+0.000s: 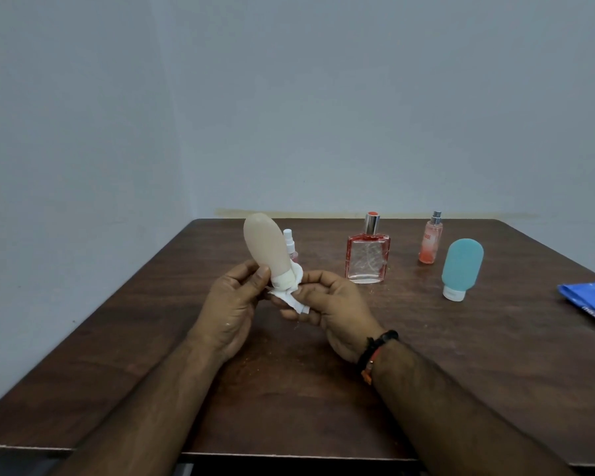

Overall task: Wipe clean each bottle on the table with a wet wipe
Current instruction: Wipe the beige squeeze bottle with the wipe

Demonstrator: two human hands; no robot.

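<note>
Right now the beige squeeze bottle (264, 244) is held up over the table (461, 355), cap end down, between both hands. The left hand (232, 305) pinches its neck with thumb and fingers, while the right hand (327, 305) has its fingers curled round the wet wipe (291, 297), bunched about the cap. I'd say the cap is being wiped at this point. To do it well, it seems best to twist the bottle with the left hand while the right keeps the wipe snug round the cap, then draw the wipe up the body so no side is missed; a wet squeezy bottle may slip, so the neck hold should stay firm.

Just beyond the hands, half hidden by the beige bottle, stands a small white-topped spray bottle (288, 239). Off to the right of the right hand stand a square red perfume bottle (368, 257), a slim pink spray bottle (430, 242) and a teal squeeze bottle (461, 269) on its white cap. Farther right lies a blue wipes packet (591, 298). Nothing crowds the hands, though the hidden spray bottle stands near enough to be knocked.
</note>
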